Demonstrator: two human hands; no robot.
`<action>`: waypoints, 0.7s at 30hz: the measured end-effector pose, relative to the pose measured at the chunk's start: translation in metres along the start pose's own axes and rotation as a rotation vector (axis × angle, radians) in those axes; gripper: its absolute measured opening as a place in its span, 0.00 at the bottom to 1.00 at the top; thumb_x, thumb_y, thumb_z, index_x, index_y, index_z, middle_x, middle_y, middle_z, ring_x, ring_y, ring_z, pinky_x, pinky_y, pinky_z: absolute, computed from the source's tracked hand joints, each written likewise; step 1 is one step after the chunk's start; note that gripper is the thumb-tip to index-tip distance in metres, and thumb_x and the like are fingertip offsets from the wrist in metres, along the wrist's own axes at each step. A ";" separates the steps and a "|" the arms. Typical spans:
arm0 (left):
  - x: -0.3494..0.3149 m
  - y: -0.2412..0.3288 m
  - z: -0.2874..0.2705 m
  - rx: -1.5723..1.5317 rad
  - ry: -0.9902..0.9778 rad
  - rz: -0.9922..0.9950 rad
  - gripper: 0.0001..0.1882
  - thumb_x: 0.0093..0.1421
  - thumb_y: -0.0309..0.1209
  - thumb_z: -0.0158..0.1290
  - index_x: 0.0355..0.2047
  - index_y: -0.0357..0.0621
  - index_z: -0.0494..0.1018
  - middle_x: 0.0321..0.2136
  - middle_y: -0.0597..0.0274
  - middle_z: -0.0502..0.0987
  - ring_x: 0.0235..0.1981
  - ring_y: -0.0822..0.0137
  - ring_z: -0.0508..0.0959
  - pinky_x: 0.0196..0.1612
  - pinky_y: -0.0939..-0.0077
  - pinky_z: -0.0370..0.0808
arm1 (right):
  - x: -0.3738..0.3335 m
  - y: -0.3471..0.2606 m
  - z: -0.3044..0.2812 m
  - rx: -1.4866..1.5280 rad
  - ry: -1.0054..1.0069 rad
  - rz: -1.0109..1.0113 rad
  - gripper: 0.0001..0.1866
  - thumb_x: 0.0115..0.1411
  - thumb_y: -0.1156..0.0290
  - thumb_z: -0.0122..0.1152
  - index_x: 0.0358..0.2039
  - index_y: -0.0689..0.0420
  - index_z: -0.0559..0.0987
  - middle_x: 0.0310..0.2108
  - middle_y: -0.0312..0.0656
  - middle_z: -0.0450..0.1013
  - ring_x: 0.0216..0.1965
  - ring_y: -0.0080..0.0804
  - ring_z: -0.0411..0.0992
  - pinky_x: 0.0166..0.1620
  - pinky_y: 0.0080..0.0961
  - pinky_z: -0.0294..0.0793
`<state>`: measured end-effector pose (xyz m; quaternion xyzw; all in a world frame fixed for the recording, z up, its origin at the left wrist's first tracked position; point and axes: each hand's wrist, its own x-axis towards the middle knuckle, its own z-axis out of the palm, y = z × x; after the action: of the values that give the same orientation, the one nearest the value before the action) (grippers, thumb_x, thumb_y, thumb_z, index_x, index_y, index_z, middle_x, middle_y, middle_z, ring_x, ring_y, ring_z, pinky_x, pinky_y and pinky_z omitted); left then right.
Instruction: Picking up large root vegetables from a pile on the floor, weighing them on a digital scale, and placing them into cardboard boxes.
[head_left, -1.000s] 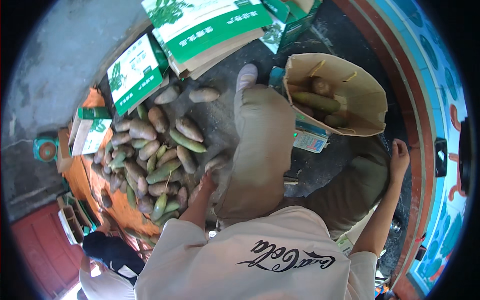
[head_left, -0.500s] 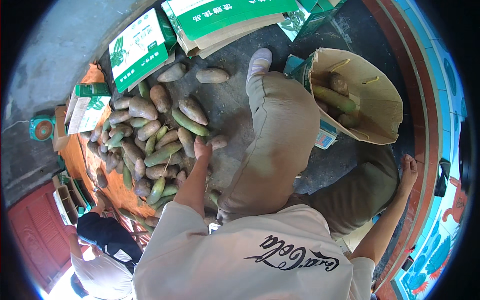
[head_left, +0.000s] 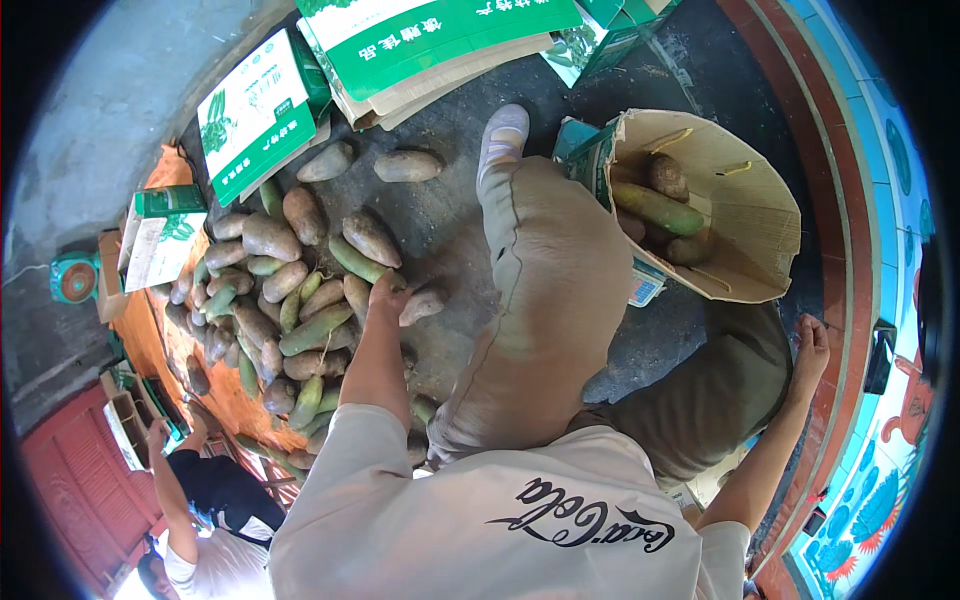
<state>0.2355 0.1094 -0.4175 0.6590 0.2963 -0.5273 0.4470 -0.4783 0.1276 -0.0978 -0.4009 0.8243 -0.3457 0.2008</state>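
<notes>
My left hand point(head_left: 390, 291) reaches down to the right side of a heap of roots. Its bent fingers close on the near end of a long green radish point(head_left: 357, 260). Just right of these fingers lies a short brown root point(head_left: 423, 305), and above the radish is a fat, earth-coated brown root point(head_left: 371, 238). My right hand point(head_left: 812, 346) hangs beside my right knee, fingers curled in, with nothing visible in them. An opened carton point(head_left: 745, 225) between my legs and the tiled edge holds a green radish point(head_left: 658, 206) and several brown roots point(head_left: 668, 177).
Green-and-white cartons point(head_left: 255, 115) and a flattened stack point(head_left: 440, 45) stand at the far side. Two loose roots point(head_left: 408, 166) lie before them. Orange sheeting point(head_left: 150, 330) runs under the heap. A co-worker point(head_left: 215, 500) bends at lower left. A blue scale point(head_left: 646, 288) shows beside the carton.
The whole view has shifted slightly, moving the heap left and down. My left hand stays at the radish's end. At lower left the co-worker's arm has come up.
</notes>
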 end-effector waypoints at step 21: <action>-0.187 0.047 -0.001 0.054 -0.431 0.241 0.14 0.57 0.45 0.54 0.33 0.48 0.70 0.23 0.64 0.72 0.24 0.67 0.73 0.28 0.73 0.68 | -0.019 -0.042 0.035 -0.003 0.080 -0.184 0.08 0.60 0.71 0.55 0.36 0.63 0.76 0.28 0.33 0.72 0.31 0.18 0.68 0.38 0.16 0.67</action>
<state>0.2267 0.1058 -0.2252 0.5738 0.0992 -0.6063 0.5416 -0.4238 0.1101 -0.0898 -0.4610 0.7919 -0.3771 0.1348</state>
